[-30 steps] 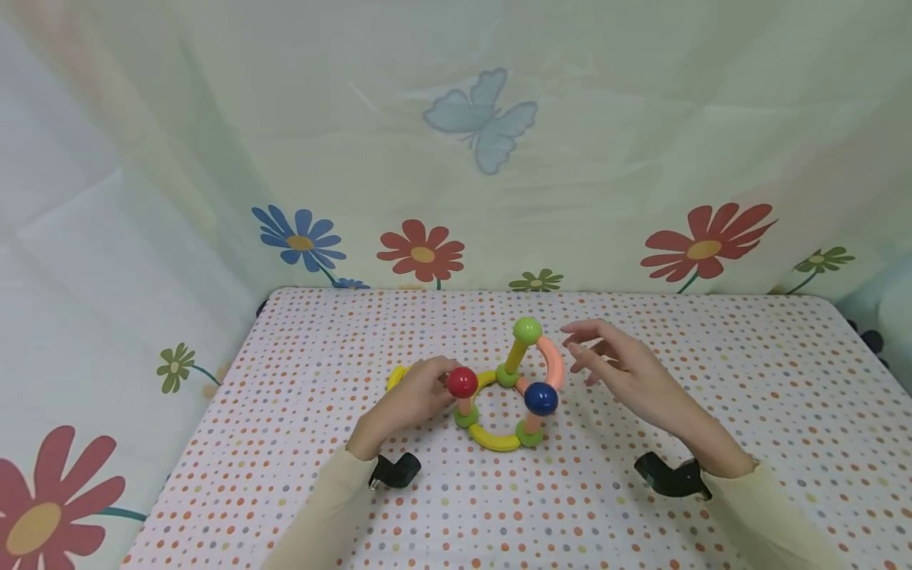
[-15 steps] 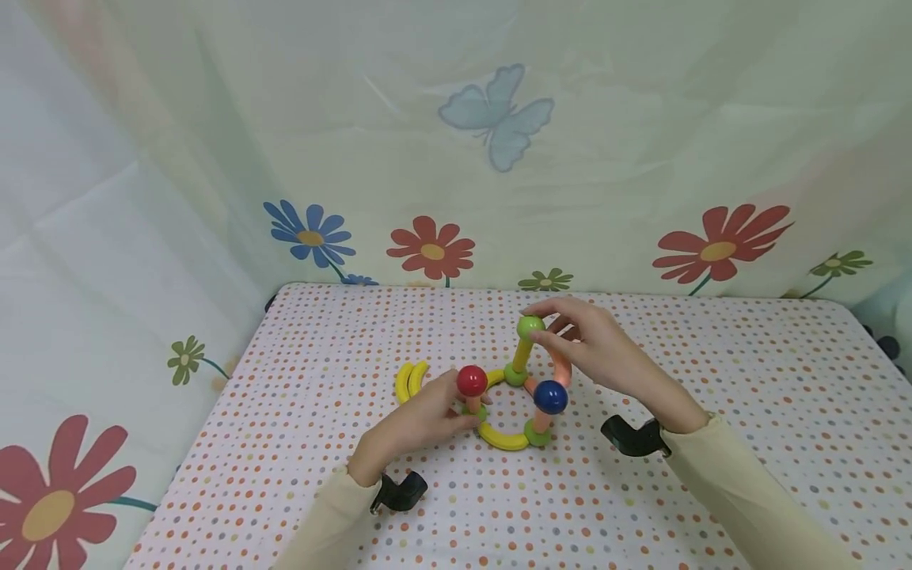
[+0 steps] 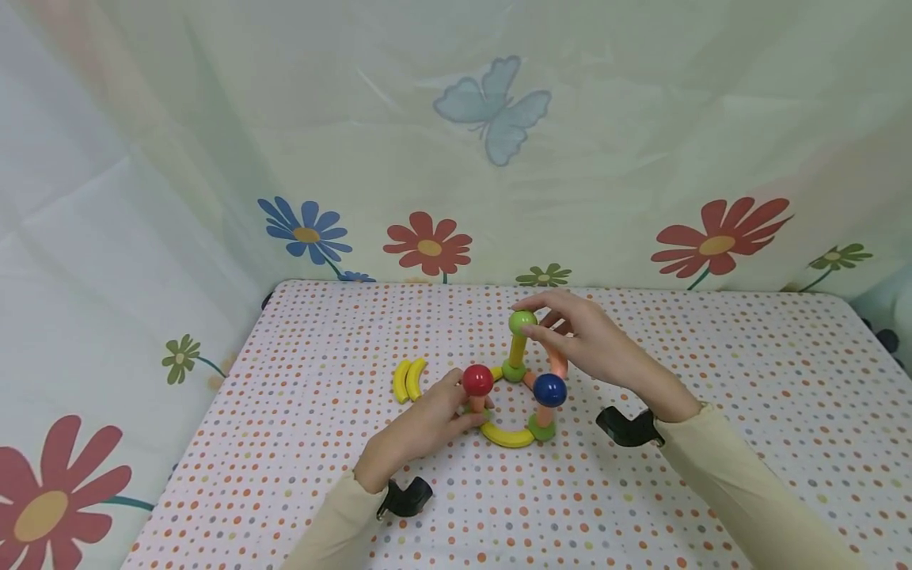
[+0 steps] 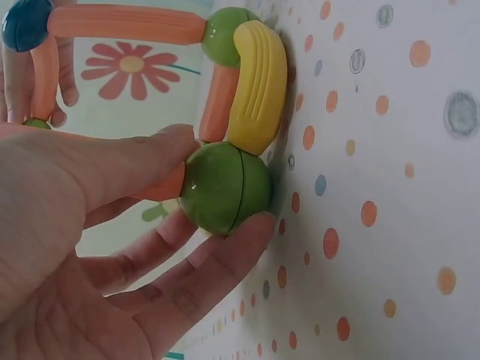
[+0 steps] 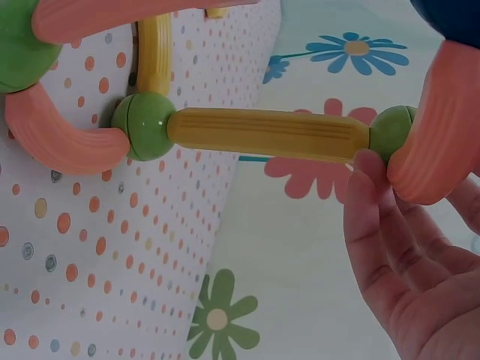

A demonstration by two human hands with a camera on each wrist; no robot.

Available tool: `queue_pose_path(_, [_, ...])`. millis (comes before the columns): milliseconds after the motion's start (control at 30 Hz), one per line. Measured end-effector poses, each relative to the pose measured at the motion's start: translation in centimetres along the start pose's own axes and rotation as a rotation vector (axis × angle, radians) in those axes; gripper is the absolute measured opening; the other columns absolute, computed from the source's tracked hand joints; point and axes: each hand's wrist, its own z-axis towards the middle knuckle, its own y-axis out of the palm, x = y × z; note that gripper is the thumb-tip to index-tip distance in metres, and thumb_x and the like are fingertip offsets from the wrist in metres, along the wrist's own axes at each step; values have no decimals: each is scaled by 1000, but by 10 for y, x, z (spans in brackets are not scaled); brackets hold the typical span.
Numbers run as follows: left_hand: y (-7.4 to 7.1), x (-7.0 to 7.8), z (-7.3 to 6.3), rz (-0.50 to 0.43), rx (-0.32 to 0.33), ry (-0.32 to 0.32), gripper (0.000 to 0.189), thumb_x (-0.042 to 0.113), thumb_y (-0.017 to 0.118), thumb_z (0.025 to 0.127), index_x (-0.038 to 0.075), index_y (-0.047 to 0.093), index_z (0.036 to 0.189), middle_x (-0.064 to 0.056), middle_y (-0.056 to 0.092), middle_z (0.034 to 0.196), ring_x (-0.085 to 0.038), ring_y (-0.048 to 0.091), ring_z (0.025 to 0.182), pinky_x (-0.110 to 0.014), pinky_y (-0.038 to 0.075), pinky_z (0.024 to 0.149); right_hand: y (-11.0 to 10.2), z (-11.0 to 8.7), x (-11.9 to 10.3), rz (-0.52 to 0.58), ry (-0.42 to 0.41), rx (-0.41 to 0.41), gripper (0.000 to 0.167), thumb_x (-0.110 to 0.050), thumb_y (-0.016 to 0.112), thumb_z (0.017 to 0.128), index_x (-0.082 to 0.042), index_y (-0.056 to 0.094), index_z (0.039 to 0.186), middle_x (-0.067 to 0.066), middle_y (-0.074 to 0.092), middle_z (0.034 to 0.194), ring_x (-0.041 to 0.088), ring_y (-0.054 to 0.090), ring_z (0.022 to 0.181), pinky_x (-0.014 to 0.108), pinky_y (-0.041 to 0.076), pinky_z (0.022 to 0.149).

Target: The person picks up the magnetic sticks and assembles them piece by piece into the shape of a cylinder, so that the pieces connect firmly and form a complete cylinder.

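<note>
A magnetic ball-and-stick toy stands on the table, its low ring made of green balls and curved yellow and orange sticks. Uprights rise from it to a red ball, a blue ball and a light green ball. My left hand holds the green base ball under the red one between thumb and fingers. At the back, my right hand pinches the light green ball on top of the straight yellow stick. A curved orange stick links that ball with the blue one, partly behind the hand.
Two loose curved yellow sticks lie side by side, left of the toy. The dotted tablecloth ends at a flowered curtain behind the table.
My right hand has come in from the right and taken hold of the top green ball. The left hand has shifted slightly right to the base ball, uncovering the loose yellow sticks.
</note>
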Motion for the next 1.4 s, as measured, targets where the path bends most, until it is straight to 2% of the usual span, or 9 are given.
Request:
queue_pose_path(167, [-5,0,-3,-24,-19,-26,9,7,76,96,10,68,94,-6,58,117,-21,58,103,-26,50,84,1,0,1,-6,1,0,31,-13,69,103,-6,67,133,14,66,127,28,69,101,49,58,87])
queue_pose_path(267, [-16,-1,-9,-21,-16,-62,23,3,80,91,7,69,111,-9,58,118,-26,61,109,-32,54,88,1,-1,0,-6,-4,-2,31,-13,69,103,-5,67,133,14,66,127,28,68,101,49,58,88])
queue_pose_path(400, [-32,-6,-12,77,79,-125,43,-4,78,89,5,65,129,-16,57,124,-29,58,110,-42,54,91,1,-1,1,-7,-5,2,31,-13,68,103,-5,67,132,14,66,127,27,68,100,49,57,88])
queue_pose_path(500, [-37,-13,-8,173,161,-181,39,-4,73,93,3,64,131,-17,54,127,-28,54,111,-44,51,91,1,-2,2,-8,-4,6,31,-11,70,102,-5,68,132,14,66,128,26,67,100,47,57,88])
queue_pose_path(800, [-29,-23,2,225,260,-266,42,-15,63,90,-1,64,129,-15,56,115,-26,52,101,-40,49,85,3,1,4,-3,-53,10,31,-10,73,99,-4,68,130,12,67,128,25,67,99,46,57,88])
queue_pose_path(1000, [-30,-26,5,295,344,-361,37,-10,70,90,-2,66,126,-19,58,124,-33,56,111,-47,53,83,3,0,4,-5,-50,9,31,-10,73,99,-4,68,130,12,67,128,25,67,99,45,57,88])
queue_pose_path(1133, [-27,-26,6,283,304,-376,35,-6,74,89,-4,67,123,-18,64,113,-28,62,98,-44,56,85,3,0,4,-4,-53,11,31,-10,73,99,-4,68,129,13,67,128,24,67,98,46,57,88])
queue_pose_path(1267, [-23,-25,6,248,261,-334,21,-5,76,88,-6,72,109,-13,67,98,-20,60,83,-36,57,79,4,1,5,-5,-55,14,32,-9,74,99,-3,68,129,13,67,127,24,68,98,46,57,88])
queue_pose_path(1400, [-29,-23,11,126,293,-326,16,0,78,89,-3,75,104,-10,71,94,-17,62,80,-29,55,72,4,0,5,-9,-58,15,32,-10,74,98,-4,68,129,13,67,127,24,67,98,45,57,88])
